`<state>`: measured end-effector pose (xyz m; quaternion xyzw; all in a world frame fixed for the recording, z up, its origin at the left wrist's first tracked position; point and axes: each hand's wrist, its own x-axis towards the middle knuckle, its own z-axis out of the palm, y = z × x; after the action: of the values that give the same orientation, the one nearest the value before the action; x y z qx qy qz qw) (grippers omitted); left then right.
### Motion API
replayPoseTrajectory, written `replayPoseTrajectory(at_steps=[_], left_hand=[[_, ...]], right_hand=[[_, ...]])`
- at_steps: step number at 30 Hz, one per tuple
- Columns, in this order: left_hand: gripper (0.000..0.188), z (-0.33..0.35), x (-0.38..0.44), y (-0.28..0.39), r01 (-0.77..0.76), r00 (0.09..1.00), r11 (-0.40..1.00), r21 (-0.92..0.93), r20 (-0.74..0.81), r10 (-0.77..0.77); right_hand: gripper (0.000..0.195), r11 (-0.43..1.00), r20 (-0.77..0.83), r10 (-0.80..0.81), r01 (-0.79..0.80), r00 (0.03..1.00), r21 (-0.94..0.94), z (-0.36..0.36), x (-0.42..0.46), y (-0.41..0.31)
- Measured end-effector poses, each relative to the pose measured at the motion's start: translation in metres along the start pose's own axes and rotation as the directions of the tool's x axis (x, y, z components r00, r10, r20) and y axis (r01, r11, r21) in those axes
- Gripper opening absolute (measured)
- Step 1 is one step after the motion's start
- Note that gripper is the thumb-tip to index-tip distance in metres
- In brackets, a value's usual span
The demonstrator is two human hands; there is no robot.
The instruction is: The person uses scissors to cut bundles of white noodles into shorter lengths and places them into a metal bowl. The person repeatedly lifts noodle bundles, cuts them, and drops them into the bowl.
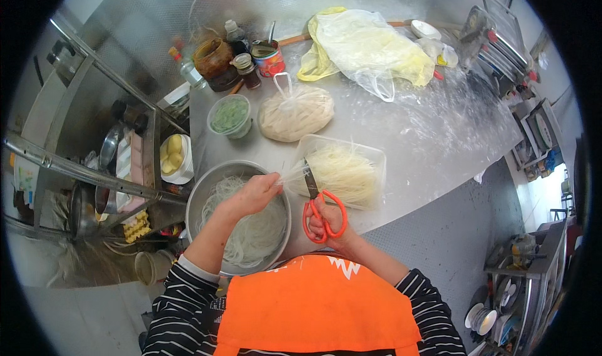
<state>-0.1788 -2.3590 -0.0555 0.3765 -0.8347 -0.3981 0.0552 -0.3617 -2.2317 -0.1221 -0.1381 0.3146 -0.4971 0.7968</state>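
My left hand [256,193] pinches a bundle of thin translucent noodles [294,173] above the right rim of a round metal bowl [192,215]. In that bowl lies a tangle of glassy noodles [251,238]. My right hand [329,217] grips scissors [324,219] with red-orange handles. Their dark blades point away from me and cross the held bundle, between the bowl and a clear plastic tray [380,168]. Pale, straight-looking noodle strands [341,175] fill the tray. Whether the blades are fully closed is hard to see.
Behind the tray sits a tied plastic bag [296,113] with pale contents, beside a tub of chopped greens [230,116]. Jars, a brown pot [214,62] and an open can [268,62] stand farther back. Crumpled plastic bags [371,45] cover the table's rear. A metal shelf rack [94,168] borders the left.
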Motion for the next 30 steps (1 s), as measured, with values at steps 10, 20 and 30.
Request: replayPoseTrajectory(at_steps=[10,20,30], left_hand=[[0.018,0.001,0.001,-0.007,-0.032,0.999,0.996,0.083,0.009,0.031],[0.018,0.002,0.000,-0.003,-0.089,0.993,0.988,0.125,0.086,0.079],[0.017,-0.021,-0.015,-0.012,0.029,0.995,0.966,-0.257,-0.088,-0.053]], right_hand=[[0.055,0.997,0.001,0.012,-0.012,1.000,0.071,0.018,-0.005,-0.009],[0.059,0.991,-0.149,-0.038,0.018,0.988,-0.131,0.002,0.010,-0.016],[0.059,0.987,-0.105,-0.092,0.077,0.990,-0.144,-0.003,-0.033,-0.048]])
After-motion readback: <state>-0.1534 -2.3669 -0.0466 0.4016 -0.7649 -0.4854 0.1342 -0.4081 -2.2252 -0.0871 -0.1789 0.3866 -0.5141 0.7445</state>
